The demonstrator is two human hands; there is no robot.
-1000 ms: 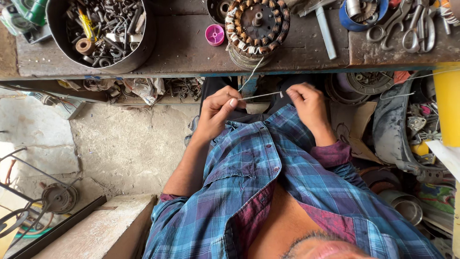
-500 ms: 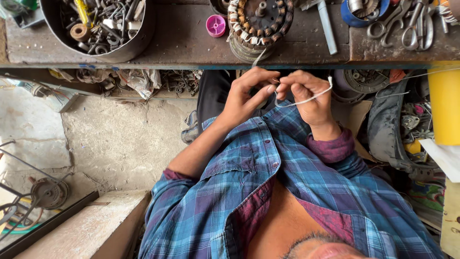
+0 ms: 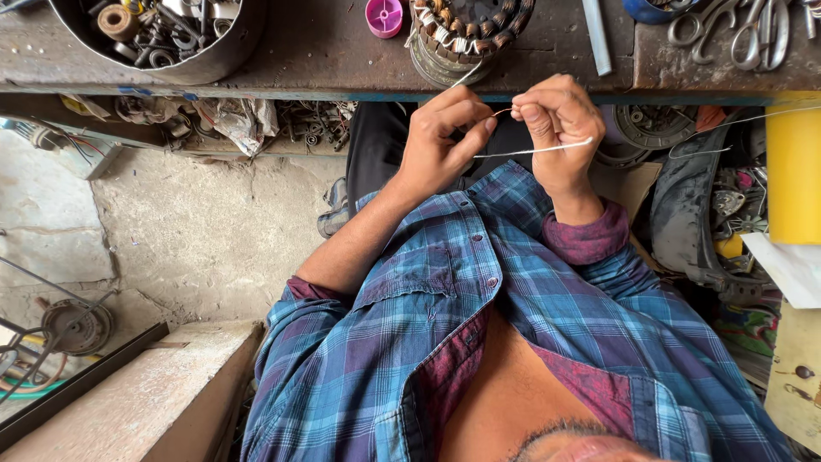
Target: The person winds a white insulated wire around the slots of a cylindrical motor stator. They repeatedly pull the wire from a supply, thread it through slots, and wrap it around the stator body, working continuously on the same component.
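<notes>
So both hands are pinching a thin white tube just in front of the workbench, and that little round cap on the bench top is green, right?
Not quite: the head view shows the cap is pink, not green. The rest holds: the left hand and right hand pinch a thin white tube just in front of the workbench.

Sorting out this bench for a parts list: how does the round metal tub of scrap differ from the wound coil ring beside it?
The metal tub is a wide, plain grey container; the coil ring is narrower. The tub holds loose nuts, rings and bits; the coil ring carries copper windings with white sleeves set around its edge. A thin wire runs from the coil ring toward the left hand; none leaves the tub. Both are round, sit on the worn bench, and are cut off by the picture's top.
</notes>
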